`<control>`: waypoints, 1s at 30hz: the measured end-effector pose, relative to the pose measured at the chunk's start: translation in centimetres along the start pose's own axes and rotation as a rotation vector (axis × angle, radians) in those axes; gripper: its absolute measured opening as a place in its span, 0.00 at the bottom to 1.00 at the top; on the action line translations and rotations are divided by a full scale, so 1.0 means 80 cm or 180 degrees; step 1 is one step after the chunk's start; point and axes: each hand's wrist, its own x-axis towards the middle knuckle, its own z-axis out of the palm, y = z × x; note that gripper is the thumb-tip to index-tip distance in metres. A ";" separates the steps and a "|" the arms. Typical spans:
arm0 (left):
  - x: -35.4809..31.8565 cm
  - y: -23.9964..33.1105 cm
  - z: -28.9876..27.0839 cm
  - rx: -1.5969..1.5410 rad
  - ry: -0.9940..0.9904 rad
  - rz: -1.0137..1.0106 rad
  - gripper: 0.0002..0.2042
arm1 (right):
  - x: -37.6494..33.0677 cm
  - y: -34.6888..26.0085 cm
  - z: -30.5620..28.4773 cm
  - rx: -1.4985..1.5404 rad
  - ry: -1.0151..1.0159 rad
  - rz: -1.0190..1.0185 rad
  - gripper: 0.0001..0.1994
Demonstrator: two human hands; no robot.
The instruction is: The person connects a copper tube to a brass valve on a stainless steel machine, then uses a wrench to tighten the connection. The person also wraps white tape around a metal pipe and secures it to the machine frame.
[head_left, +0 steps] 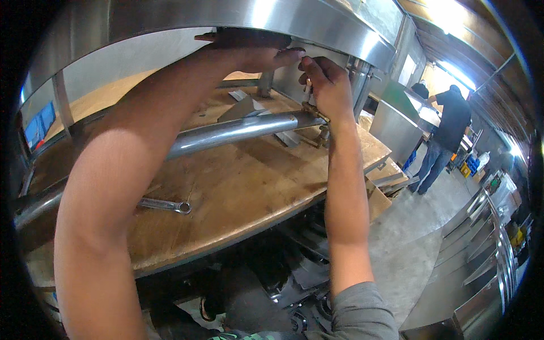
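Observation:
My left hand (pixel 249 51) reaches up under the curved stainless steel body (pixel 255 17), its fingers pressed against the lower edge. My right hand (pixel 326 82) is closed around a small brass fitting (pixel 309 105) at the end of a steel pipe (pixel 226 133) that runs leftward across the wooden board (pixel 238 192). What lies between the fingertips of the two hands is hidden.
A ring spanner (pixel 167 205) lies on the board near its front edge. Folded metal pieces (pixel 243 107) sit behind the pipe. Dark parts lie on the floor below. A person (pixel 445 136) stands at a steel counter at right, beside stacked steel units (pixel 487 243).

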 end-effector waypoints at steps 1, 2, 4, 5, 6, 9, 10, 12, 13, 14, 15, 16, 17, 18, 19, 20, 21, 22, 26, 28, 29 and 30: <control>0.002 -0.003 0.003 -0.0134 0.0079 0.0106 0.29 | -0.001 0.001 0.000 0.0023 0.0006 0.0044 0.18; 0.001 -0.005 0.007 -0.0296 0.0078 0.0198 0.29 | 0.000 0.002 0.001 0.0006 0.0013 -0.0013 0.18; 0.001 -0.008 0.009 -0.0240 0.0285 0.0359 0.31 | 0.003 0.005 0.003 -0.0094 0.0050 -0.0001 0.17; 0.003 -0.007 0.008 -0.0316 0.0234 0.0383 0.31 | 0.001 0.006 0.003 0.0120 0.0059 -0.0124 0.17; 0.003 -0.006 0.007 -0.0387 0.0177 0.0409 0.31 | 0.001 0.007 0.003 0.0047 0.0084 -0.0176 0.17; 0.004 0.000 0.003 -0.0256 0.0200 0.0356 0.31 | 0.001 0.005 0.001 -0.0153 0.0055 -0.0126 0.17; 0.004 0.002 0.002 -0.0218 0.0210 0.0336 0.31 | 0.001 0.004 0.000 -0.0163 0.0022 -0.0026 0.17; 0.005 0.002 0.002 -0.0130 0.0218 0.0298 0.30 | -0.002 0.001 -0.002 -0.0209 0.0011 0.0071 0.17; 0.005 0.002 0.003 -0.0079 0.0210 0.0282 0.29 | -0.002 0.000 -0.002 -0.0238 0.0039 0.0054 0.17; 0.005 0.002 0.003 0.0001 0.0178 0.0275 0.26 | -0.002 -0.001 -0.002 -0.0269 0.0069 0.0020 0.17; 0.004 0.002 0.002 0.0128 0.0105 0.0201 0.24 | -0.002 -0.002 -0.002 -0.0214 0.0060 -0.0015 0.17; 0.003 0.003 0.002 0.0042 0.0148 0.0232 0.25 | -0.002 -0.002 -0.001 -0.0167 0.0059 -0.0048 0.17; -0.001 0.005 0.003 -0.0112 0.0344 0.0253 0.25 | -0.003 -0.001 -0.002 -0.0165 0.0051 0.0022 0.17; -0.007 0.009 0.004 -0.0216 0.0282 0.0073 0.26 | -0.002 0.000 -0.001 -0.0068 0.0043 -0.0041 0.16; -0.007 0.010 -0.001 -0.0070 0.0192 -0.0063 0.25 | -0.003 0.002 -0.001 -0.0007 0.0021 -0.0007 0.16; -0.011 0.015 -0.001 0.0170 0.0437 -0.0088 0.25 | -0.002 0.005 -0.002 0.0052 0.0002 0.0029 0.16; -0.014 0.020 -0.003 -0.0102 0.0473 -0.0079 0.24 | -0.002 0.008 -0.002 0.0134 -0.0006 0.0026 0.16; -0.016 0.027 -0.002 -0.0375 0.0474 -0.0108 0.23 | -0.002 0.011 -0.002 0.0213 -0.0021 0.0015 0.16; -0.011 0.039 -0.007 -0.0553 0.0519 -0.0180 0.21 | -0.001 0.024 -0.006 0.0365 -0.0046 0.0123 0.15; -0.010 0.039 -0.007 -0.0594 0.0504 -0.0102 0.21 | -0.003 0.027 -0.011 0.0404 -0.0152 0.0132 0.15; -0.010 0.039 -0.007 -0.0641 0.0585 -0.0055 0.20 | -0.007 0.028 -0.014 0.0343 -0.0158 0.0208 0.15; -0.009 0.038 -0.006 -0.0669 0.0531 -0.0071 0.20 | -0.010 0.028 -0.017 0.0220 -0.0094 0.0460 0.15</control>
